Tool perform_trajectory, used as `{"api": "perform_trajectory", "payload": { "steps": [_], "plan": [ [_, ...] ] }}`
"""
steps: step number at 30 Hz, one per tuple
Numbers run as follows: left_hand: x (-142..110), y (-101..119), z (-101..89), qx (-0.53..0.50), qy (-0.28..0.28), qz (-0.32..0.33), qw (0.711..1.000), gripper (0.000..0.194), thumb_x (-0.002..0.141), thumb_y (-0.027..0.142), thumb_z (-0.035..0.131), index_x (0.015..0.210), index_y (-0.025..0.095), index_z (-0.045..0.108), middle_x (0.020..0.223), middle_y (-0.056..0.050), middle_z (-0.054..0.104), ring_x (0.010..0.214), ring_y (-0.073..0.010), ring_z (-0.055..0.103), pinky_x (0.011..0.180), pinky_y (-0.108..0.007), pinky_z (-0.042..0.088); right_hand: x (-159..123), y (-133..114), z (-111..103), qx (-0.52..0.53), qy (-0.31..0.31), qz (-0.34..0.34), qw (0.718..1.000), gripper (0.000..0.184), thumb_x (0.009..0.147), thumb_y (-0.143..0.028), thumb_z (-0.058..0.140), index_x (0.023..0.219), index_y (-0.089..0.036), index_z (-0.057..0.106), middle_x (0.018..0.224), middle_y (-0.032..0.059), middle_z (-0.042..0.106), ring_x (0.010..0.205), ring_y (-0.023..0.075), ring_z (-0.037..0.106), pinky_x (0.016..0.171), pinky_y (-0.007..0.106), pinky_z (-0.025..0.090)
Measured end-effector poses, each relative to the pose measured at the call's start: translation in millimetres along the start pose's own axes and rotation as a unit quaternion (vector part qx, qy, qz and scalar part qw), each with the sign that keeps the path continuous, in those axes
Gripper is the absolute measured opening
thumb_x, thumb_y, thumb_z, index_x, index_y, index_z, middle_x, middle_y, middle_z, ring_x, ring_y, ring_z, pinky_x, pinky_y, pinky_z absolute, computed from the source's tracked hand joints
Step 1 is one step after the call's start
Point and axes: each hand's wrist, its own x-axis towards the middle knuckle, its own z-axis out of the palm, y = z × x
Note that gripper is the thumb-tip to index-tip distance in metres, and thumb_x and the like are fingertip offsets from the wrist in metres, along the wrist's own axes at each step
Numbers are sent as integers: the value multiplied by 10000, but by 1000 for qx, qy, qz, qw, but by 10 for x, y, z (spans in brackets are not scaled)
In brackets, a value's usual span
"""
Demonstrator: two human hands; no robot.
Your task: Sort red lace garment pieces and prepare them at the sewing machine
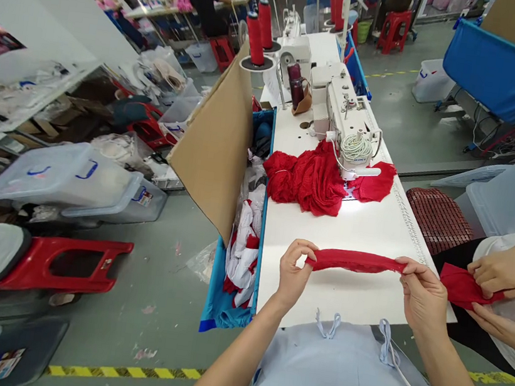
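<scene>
A narrow strip of red fabric (357, 262) stretches level between my two hands, above the front of the white sewing table (300, 227). My left hand (294, 274) pinches its left end between thumb and fingertips. At the other end, my right hand (424, 297) grips the strip the same way. Behind it, a crumpled heap of red fabric (309, 178) lies beside the sewing machine (344, 112), and a smaller red piece (375, 183) lies under and right of the machine head.
To the right, a co-worker's hands (508, 270) hold another red piece (458, 286). A blue cloth bin (213, 295) with white and red fabric hangs along the table's left side, with a cardboard sheet (216, 143) standing over it. Red thread cones (255, 39) stand behind.
</scene>
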Motion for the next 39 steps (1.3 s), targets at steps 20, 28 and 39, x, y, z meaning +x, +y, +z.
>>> {"api": "perform_trajectory", "payload": {
  "steps": [20,28,39],
  "plan": [
    [-4,30,-2,-70,-37,-96,992,138,771,113,581,712,206,497,978,-53,650,961,-192,609,851,-330,464,-30,-58,39,49,-29,40,998,215,625,-348,872,707,-257,695,839,5,723,710,143,629,624,273,492],
    [-41,4,83,-166,-113,-317,927,267,752,367,744,922,191,637,847,-14,630,762,-136,572,707,-247,445,-51,30,41,-15,-59,124,990,364,550,-429,912,838,-269,757,836,8,693,749,163,630,678,304,543],
    [-38,-42,104,-229,-54,-395,888,398,673,529,788,722,178,606,673,36,579,637,-111,512,646,-232,420,-103,11,120,-113,-116,125,979,374,572,-539,864,774,-239,767,764,24,689,626,143,480,574,301,414]
  ]
}}
